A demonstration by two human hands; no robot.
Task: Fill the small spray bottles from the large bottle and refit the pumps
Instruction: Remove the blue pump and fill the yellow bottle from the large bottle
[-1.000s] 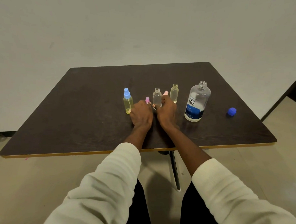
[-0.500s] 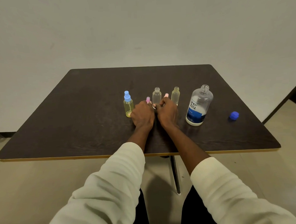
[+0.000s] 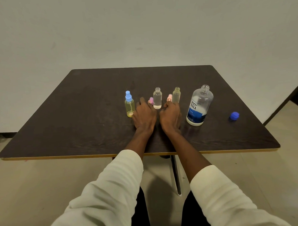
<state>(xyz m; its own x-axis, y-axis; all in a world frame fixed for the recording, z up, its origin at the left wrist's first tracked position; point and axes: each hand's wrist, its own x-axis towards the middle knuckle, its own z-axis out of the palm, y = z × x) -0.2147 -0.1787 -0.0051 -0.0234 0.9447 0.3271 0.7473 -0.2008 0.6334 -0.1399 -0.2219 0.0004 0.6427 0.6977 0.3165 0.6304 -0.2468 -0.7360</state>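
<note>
I am seated at a dark worktop [image 3: 77, 115], both arms stretched forward in pale sleeves. My left hand [image 3: 144, 115] lies low on the surface, its fingers beside a pink pump [image 3: 151, 100]; I cannot tell whether they pinch it. My right hand [image 3: 170, 116] has its fingers curled near a peach pump [image 3: 169, 97], and the grip is likewise hidden.

Between my hands stands a small clear bottle [image 3: 157, 98], open-necked. Just right of the peach pump is a small yellowish bottle [image 3: 176, 95], also open. Left of my left hand a third small bottle [image 3: 129, 106] already wears its blue pump. The large bottle [image 3: 199, 105] stands uncapped to the right, its blue cap [image 3: 234, 116] well apart.

The small bottles look light, smooth and easy to topple, so I would steady each at its waist. The large bottle looks heavier; I would grasp it around the labelled middle.
</note>
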